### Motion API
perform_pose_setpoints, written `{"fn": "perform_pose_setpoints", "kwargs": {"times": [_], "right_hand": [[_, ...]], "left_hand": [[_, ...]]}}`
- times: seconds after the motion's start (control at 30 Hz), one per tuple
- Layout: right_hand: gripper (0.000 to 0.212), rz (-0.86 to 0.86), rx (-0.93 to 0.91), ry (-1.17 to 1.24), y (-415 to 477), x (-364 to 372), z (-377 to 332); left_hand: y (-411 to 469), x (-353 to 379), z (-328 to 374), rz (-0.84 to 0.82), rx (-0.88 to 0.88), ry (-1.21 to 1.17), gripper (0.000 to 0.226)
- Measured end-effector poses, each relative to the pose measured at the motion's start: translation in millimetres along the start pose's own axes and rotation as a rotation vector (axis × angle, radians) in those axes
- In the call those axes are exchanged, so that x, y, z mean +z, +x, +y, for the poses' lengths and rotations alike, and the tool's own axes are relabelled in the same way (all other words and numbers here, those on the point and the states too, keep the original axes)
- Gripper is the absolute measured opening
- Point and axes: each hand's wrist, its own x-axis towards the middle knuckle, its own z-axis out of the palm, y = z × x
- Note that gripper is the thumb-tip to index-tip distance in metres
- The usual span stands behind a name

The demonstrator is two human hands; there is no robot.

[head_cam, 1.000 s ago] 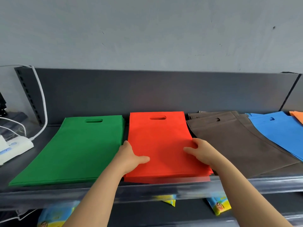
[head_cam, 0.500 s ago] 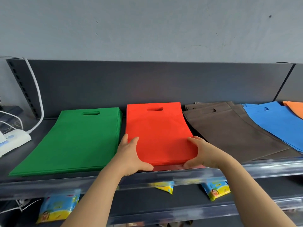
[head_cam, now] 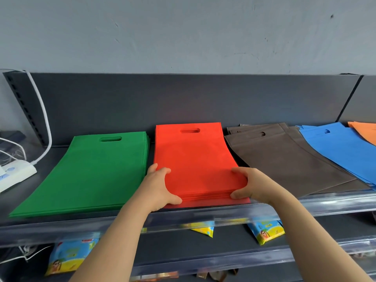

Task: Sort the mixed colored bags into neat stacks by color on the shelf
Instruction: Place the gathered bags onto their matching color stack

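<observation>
Now both hands, left [head_cam: 157, 185] and right [head_cam: 249, 186], are gripping the red stack's [head_cam: 193, 157] near corners, likely squaring it beside the green stack [head_cam: 91, 171].

Nothing readable — print on packets [head_cam: 265, 233] blurred.

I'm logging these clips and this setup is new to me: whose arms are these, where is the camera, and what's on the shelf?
There is no machine: these are a person's bare arms, filmed by one wide-angle camera worn on their head, looking forward and down. The left hand and right hand each grip a near corner of the red stack of flat bags. It lies on a dark shelf between a green stack and looser brown bags; blue bags and an orange bag lie farther right. Colourful packets sit on the shelf below.
</observation>
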Motion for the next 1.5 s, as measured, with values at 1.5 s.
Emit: {"fn": "perform_pose_setpoints", "kwargs": {"times": [1.5], "right_hand": [[0.083,0.334,0.12,0.098,1,7,-7]], "left_hand": [[16,-4,-2,0.136,0.23,0.231,0.057]]}}
